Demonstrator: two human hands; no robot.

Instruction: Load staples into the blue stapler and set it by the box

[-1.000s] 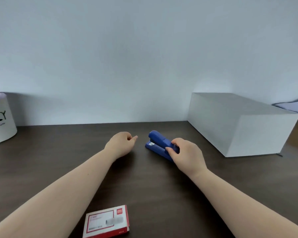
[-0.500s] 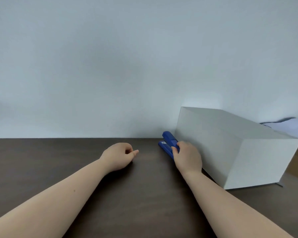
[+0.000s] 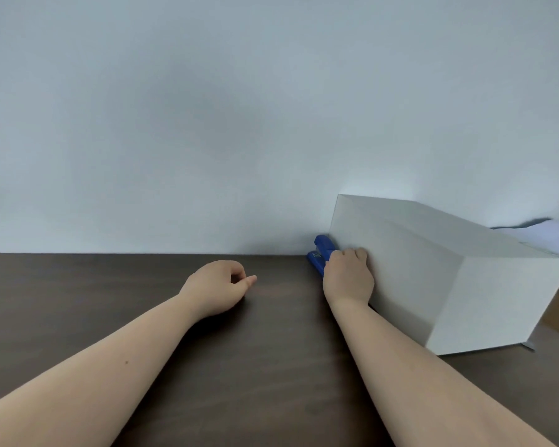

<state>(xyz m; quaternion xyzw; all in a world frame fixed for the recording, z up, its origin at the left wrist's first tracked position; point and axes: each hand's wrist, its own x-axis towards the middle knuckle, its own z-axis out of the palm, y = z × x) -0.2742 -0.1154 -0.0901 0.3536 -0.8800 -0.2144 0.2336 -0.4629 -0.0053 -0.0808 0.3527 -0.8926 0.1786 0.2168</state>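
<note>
Right now the dark tabletop (image 3: 117, 317) fills the lower part of the view, w/ a pale wall behind its far edge. Biggest thing on it is the white box (image 3: 433, 279), sitting toward the far right, one long side facing left and its far end near the tabletop's far edge. Both forearms reach in from the near edge. The right hand (image 3: 347, 277) lies against the box's left face, fingers (image 3: 357, 254) curled over and closed on the blue stapler (image 3: 320, 253); only the stapler's far end shows past the knuckles, the rest is hidden under the hand. The stapler looks down on the tabletop, right beside the box's left face near the far edge; can't tell if it actually touches the box. The left hand (image 3: 215, 287) rests on the tabletop nr the middle, well apart from the stapler, loosely curled, thumb and forefinger tip close together, holding nothing visible. Judging from this, the step in hand is the last one: setting the stapler by the box. Whether staples are in can't be seen. To do it well: let the base sit flat before letting go, keep it parallel to the box side, don't shove the box w/ the knuckles. Then open the fingers straight up and draw the hand back toward the near edge w/o dragging the stapler along.
</note>
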